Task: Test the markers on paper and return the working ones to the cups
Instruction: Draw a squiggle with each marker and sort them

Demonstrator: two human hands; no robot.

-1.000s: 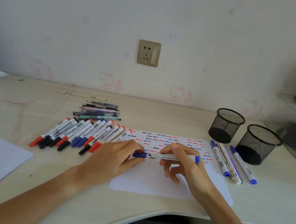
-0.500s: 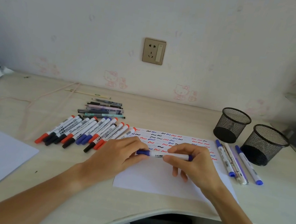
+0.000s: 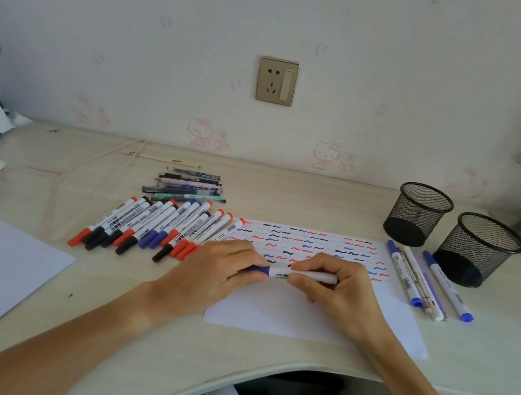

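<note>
Over the paper, the marker lies crosswise, blue cap leftward.

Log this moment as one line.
left hand: grips blue cap | right hand: holds white blue-capped marker | over squiggle-marked paper sheet | black mesh cups: empty

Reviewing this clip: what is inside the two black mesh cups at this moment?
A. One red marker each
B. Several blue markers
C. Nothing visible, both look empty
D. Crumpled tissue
C: the nearer mesh cup and the farther mesh cup show only their dark bottoms, while capped markers lie on the desk beside them.
</note>
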